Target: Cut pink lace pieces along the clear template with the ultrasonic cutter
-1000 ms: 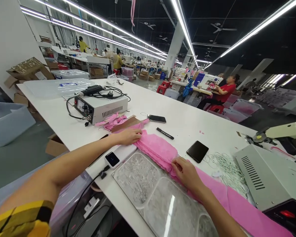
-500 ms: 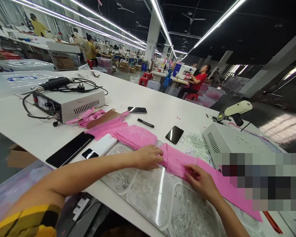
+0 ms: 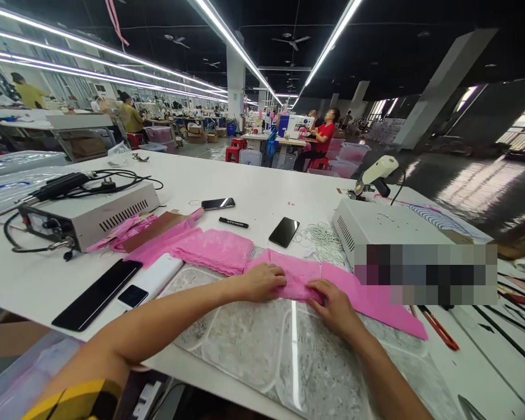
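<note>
- Factory hall behind; white bench (image 3: 266,186) carries pink lace strip (image 3: 297,274) over a clear tray (image 3: 245,344).
- Left hand (image 3: 262,281) has slid rightward, now near right hand (image 3: 335,303).
- Both grips press flat on the lace, fingers together, smoothing one section.

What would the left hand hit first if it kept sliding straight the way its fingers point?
Most likely the right hand. The left hand lies flat on the pink lace fabric, fingers pointing right along it, and the right hand's fingertips sit close ahead on the same strip, though the depth is uncertain.
</note>
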`<state>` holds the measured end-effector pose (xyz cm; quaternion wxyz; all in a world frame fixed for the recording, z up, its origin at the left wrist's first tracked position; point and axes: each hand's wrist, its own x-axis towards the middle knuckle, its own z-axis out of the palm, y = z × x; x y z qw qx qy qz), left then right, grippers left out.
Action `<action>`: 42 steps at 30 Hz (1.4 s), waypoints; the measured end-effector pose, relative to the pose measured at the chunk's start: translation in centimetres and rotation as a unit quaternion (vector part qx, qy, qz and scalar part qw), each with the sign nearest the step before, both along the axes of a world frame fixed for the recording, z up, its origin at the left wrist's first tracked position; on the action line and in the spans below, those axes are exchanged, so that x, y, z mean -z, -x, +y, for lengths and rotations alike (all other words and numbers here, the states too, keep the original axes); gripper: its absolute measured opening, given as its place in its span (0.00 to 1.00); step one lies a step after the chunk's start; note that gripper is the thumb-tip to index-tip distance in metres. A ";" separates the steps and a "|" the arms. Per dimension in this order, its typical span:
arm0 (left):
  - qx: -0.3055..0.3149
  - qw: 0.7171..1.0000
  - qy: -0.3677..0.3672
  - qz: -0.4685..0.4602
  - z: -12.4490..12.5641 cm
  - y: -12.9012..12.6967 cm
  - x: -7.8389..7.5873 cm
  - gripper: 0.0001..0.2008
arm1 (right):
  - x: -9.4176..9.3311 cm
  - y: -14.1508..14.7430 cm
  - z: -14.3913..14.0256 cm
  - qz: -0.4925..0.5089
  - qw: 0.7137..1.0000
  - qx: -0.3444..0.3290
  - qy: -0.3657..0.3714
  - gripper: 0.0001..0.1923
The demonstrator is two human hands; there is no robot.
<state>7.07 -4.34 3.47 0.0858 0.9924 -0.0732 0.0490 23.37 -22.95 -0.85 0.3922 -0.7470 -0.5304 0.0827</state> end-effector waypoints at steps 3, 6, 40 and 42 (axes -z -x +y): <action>-0.009 1.000 0.022 0.007 0.3 0.2 -0.2 0.07 | 0.2 0.1 0.2 0.006 1.000 0.008 -0.013 0.11; -0.019 0.999 0.044 0.020 0.6 -0.3 -0.7 0.06 | 0.2 0.2 0.3 0.012 1.000 0.014 -0.022 0.12; -0.120 0.977 0.151 0.089 1.7 -1.3 -1.1 0.16 | -0.4 -0.5 0.4 0.105 0.974 0.196 -0.039 0.18; -0.114 0.980 0.131 0.095 1.9 -0.4 -0.6 0.16 | -0.5 -0.6 0.4 0.138 0.969 0.201 -0.024 0.19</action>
